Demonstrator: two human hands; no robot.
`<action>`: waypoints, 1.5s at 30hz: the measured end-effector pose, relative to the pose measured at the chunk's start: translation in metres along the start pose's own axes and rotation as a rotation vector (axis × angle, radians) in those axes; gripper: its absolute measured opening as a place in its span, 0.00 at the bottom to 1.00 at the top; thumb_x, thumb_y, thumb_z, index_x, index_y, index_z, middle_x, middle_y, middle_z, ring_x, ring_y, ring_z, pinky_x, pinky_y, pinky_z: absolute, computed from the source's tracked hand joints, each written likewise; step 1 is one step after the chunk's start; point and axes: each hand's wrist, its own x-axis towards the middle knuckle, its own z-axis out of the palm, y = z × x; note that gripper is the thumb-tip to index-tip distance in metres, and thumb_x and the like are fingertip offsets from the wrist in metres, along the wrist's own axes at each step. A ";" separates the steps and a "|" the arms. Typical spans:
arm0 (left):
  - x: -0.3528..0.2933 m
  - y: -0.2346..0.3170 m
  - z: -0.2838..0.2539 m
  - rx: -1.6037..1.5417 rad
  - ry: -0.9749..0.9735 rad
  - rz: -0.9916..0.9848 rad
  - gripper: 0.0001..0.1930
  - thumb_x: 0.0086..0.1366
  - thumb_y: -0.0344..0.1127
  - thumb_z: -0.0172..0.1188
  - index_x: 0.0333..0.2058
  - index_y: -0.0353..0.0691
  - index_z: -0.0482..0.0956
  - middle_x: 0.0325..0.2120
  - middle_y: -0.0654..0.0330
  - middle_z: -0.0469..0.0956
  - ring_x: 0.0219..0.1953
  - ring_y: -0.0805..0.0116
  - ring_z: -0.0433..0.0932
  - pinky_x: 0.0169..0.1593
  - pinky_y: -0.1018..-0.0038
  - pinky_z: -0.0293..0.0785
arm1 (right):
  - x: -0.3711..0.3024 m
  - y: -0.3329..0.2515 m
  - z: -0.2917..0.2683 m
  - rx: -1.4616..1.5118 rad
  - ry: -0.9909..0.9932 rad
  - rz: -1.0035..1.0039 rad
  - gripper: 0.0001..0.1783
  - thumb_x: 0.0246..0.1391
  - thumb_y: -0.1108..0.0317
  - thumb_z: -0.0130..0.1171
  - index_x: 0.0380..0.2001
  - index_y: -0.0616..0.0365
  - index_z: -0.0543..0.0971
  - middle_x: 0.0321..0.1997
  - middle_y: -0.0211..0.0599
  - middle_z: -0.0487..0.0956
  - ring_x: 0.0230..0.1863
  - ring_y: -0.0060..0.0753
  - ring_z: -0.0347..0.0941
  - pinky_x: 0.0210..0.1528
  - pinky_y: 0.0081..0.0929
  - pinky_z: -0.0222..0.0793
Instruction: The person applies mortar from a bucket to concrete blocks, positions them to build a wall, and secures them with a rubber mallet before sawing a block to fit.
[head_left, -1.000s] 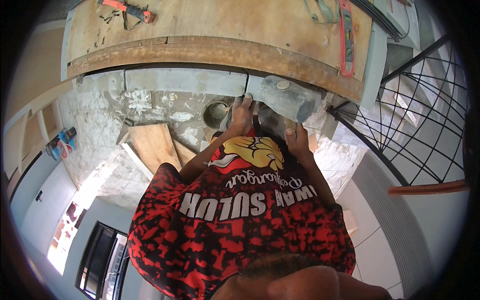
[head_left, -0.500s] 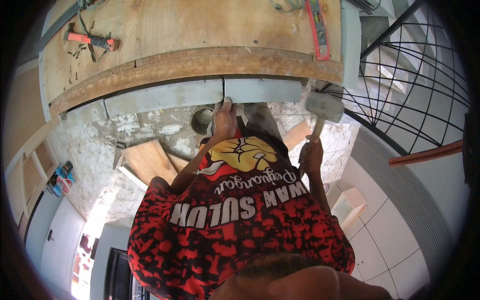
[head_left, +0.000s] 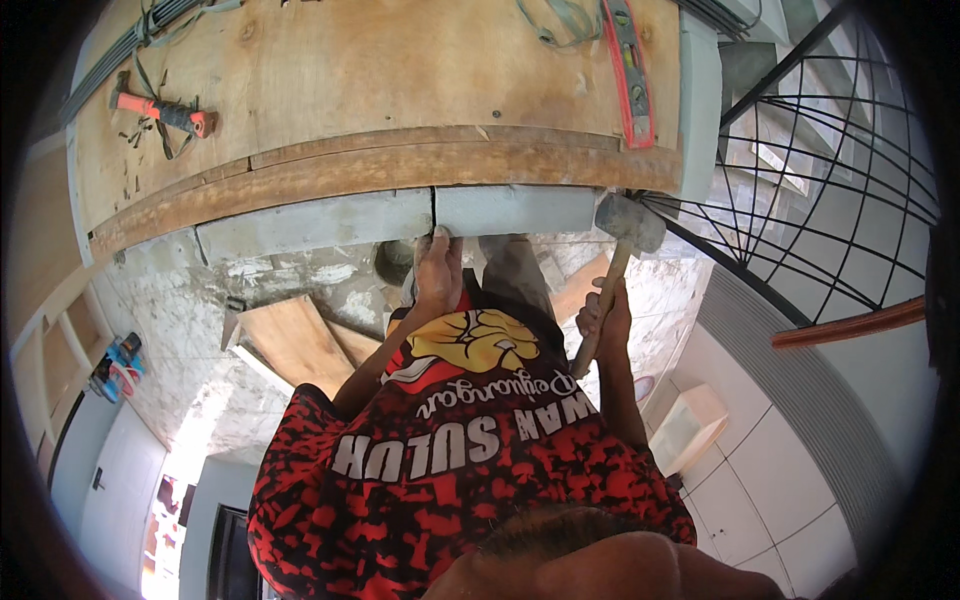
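- The person's two hands are well apart, each busy with something different.
- The right hand [head_left: 610, 322] is wrapped firmly around the handle of a mallet [head_left: 632, 224], whose grey head stands above that fist.
- The mallet head is at the outer end of the right block [head_left: 515, 210]; I can't tell whether they touch.
- The left hand [head_left: 437, 272] has its fingertips up at the near edge of the blocks, by the dark gap between the right block and the left block [head_left: 320, 221]. I can't tell whether it pinches anything.
- The left block runs off to the left of that hand, the right block toward the mallet.
- Just left of the left hand sits a round bucket [head_left: 378, 266]; farther left and nearer the person lies a board [head_left: 290, 338].
- Beyond both hands spreads a plywood top [head_left: 400, 70], bearing a hammer [head_left: 165, 112] on the left and a red-edged level [head_left: 629, 80] on the right.
- Right of the right hand stands a black grille [head_left: 770, 277].
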 end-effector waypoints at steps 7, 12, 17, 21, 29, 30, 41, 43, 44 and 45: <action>-0.001 -0.002 0.003 0.027 0.047 -0.004 0.12 0.66 0.29 0.51 0.46 0.34 0.67 0.43 0.59 0.71 0.48 0.69 0.70 0.58 0.68 0.65 | -0.002 -0.008 0.003 -0.048 0.047 0.020 0.22 0.65 0.46 0.32 0.38 0.52 0.67 0.11 0.26 0.57 0.05 0.20 0.49 0.07 0.21 0.52; -0.004 0.003 0.005 0.072 0.040 -0.036 0.11 0.66 0.31 0.51 0.46 0.35 0.68 0.43 0.60 0.72 0.49 0.70 0.70 0.58 0.69 0.64 | -0.001 -0.007 -0.002 -0.063 0.018 0.006 0.21 0.65 0.47 0.33 0.38 0.52 0.66 0.11 0.26 0.57 0.06 0.19 0.49 0.08 0.20 0.51; -0.009 0.001 -0.042 0.754 -0.219 -0.040 0.18 0.64 0.34 0.54 0.52 0.37 0.67 0.39 0.54 0.75 0.43 0.59 0.74 0.50 0.64 0.70 | 0.003 -0.007 -0.012 -0.025 -0.034 0.026 0.21 0.65 0.47 0.34 0.41 0.53 0.65 0.12 0.27 0.59 0.07 0.23 0.53 0.09 0.23 0.55; -0.044 0.048 0.037 1.574 -0.741 0.364 0.27 0.62 0.39 0.58 0.58 0.40 0.63 0.49 0.54 0.71 0.54 0.60 0.68 0.56 0.67 0.67 | 0.005 -0.001 -0.011 -0.018 -0.002 0.008 0.20 0.63 0.47 0.38 0.39 0.53 0.67 0.11 0.26 0.58 0.06 0.23 0.53 0.08 0.23 0.55; 0.012 0.006 0.061 2.264 -0.976 1.058 0.44 0.51 0.51 0.63 0.64 0.48 0.53 0.62 0.49 0.53 0.64 0.51 0.53 0.66 0.56 0.46 | 0.007 -0.001 -0.017 -0.099 -0.022 -0.055 0.19 0.62 0.48 0.41 0.38 0.53 0.67 0.12 0.26 0.60 0.07 0.22 0.54 0.09 0.22 0.56; 0.019 0.008 0.056 2.229 -1.003 1.057 0.43 0.53 0.51 0.62 0.64 0.49 0.52 0.62 0.48 0.53 0.64 0.50 0.52 0.66 0.55 0.46 | 0.007 -0.003 -0.019 -0.091 -0.021 -0.061 0.20 0.62 0.47 0.40 0.38 0.53 0.67 0.12 0.26 0.60 0.07 0.22 0.55 0.10 0.21 0.56; 0.026 0.008 0.049 2.318 -0.917 1.183 0.32 0.65 0.44 0.49 0.65 0.49 0.50 0.62 0.45 0.53 0.64 0.44 0.51 0.62 0.38 0.42 | 0.014 0.001 -0.027 -0.022 -0.018 -0.190 0.23 0.63 0.44 0.37 0.41 0.54 0.66 0.14 0.25 0.60 0.09 0.20 0.54 0.11 0.20 0.56; 0.025 0.008 0.048 2.303 -0.923 1.168 0.32 0.65 0.43 0.50 0.65 0.49 0.50 0.62 0.45 0.53 0.64 0.44 0.51 0.62 0.38 0.41 | 0.017 0.002 -0.028 -0.122 -0.062 -0.143 0.23 0.63 0.45 0.37 0.42 0.54 0.66 0.14 0.25 0.59 0.10 0.20 0.54 0.11 0.20 0.55; 0.024 0.009 0.049 2.307 -0.914 1.185 0.32 0.65 0.43 0.50 0.65 0.49 0.50 0.62 0.44 0.53 0.64 0.44 0.51 0.62 0.38 0.41 | 0.014 -0.009 -0.028 -0.087 -0.046 -0.127 0.22 0.64 0.46 0.37 0.43 0.55 0.66 0.15 0.25 0.60 0.10 0.20 0.54 0.11 0.19 0.55; 0.024 0.009 0.049 2.311 -0.905 1.202 0.32 0.65 0.43 0.50 0.65 0.49 0.50 0.61 0.44 0.53 0.64 0.44 0.52 0.62 0.37 0.41 | 0.017 -0.012 -0.029 -0.041 -0.041 -0.140 0.22 0.64 0.47 0.37 0.43 0.55 0.66 0.15 0.25 0.60 0.10 0.20 0.54 0.11 0.19 0.56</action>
